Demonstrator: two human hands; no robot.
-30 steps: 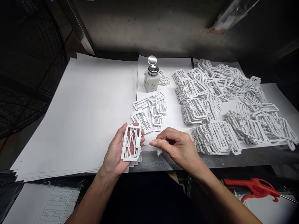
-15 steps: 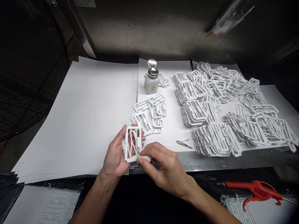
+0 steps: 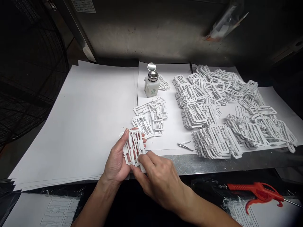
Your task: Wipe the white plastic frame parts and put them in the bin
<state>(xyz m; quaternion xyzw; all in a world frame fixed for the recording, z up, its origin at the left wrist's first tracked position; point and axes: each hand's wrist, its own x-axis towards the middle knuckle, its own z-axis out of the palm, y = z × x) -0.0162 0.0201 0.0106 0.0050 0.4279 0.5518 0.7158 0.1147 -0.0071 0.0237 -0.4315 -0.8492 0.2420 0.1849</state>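
Head view shows the left hand [image 3: 115, 159], curled palm-up around a white moulded plastic frame [image 3: 133, 147], bracing it against the right hand [image 3: 161, 181], whose bunched fingers meet its near edge, their hold unclear.

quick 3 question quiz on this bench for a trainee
1. Which hand holds the white plastic lattice frame against its palm?
2. True or false: the small steel nippers lie on the white paper sheet.
3. Fill the gap: the round silver lid of the square white plastic bottle stands ___ (open or shut).

Key: 1. the left hand; 2. true; 3. open
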